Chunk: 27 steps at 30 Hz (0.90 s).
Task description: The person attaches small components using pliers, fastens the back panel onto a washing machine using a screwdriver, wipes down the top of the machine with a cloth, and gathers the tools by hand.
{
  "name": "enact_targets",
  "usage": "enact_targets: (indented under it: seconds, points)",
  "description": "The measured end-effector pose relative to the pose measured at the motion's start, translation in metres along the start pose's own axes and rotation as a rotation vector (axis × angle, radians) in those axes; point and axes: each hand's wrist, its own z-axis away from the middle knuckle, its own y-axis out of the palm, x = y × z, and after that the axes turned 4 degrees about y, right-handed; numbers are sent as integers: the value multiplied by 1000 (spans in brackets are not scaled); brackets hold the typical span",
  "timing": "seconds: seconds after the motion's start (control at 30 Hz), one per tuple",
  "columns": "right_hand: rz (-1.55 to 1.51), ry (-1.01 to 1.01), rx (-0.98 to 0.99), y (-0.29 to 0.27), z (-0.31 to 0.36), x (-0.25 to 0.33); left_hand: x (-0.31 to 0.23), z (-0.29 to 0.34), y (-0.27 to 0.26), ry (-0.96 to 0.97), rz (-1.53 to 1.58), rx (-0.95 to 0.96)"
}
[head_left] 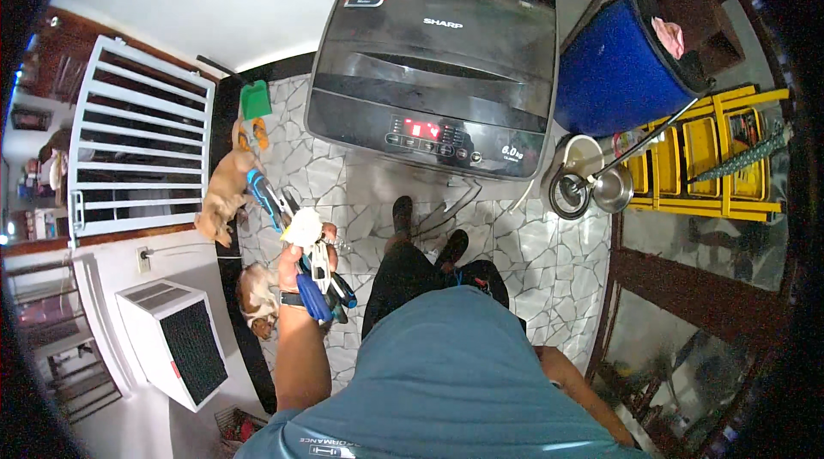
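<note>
My left hand (pixel 292 268) is closed around a bundle of long, narrow items (pixel 316 287) with blue, white and black parts, held out above the tiled floor. A pale, fluffy-looking piece (pixel 302 227) sticks up at its top, and a blue-and-black length (pixel 268 200) reaches away from it. Their exact kind is hard to make out. A dark band circles my left wrist. At the lower right only my right forearm (pixel 584 395) shows; the hand is out of sight. Ahead stands a dark top-loading washing machine (pixel 429 72), lid down, its red display lit.
A tan dog (pixel 225 188) and a brown-and-white dog (pixel 257 296) lie at left, near a white slatted gate (pixel 142 128) and a green dustpan (pixel 255 100). To the right are a blue barrel (pixel 609 72), metal pots (pixel 614 188) and a yellow folding ladder (pixel 704 201).
</note>
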Motion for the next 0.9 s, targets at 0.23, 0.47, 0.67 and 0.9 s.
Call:
enact_targets:
  seconds: [0.23,0.47,0.67,0.9]
  points:
    - [-235,18,-295,47,-17,-46,8,8,18,17,-32,36]
    - [-9,120,-387,60,-22,-74,20,8,40,-20,19,57]
    - [-213,22,-470,102,-48,-141,39,7,66,-91,10,111]
    - [-862,-136,-515,129,-61,-147,56,-16,86,-178,9,221]
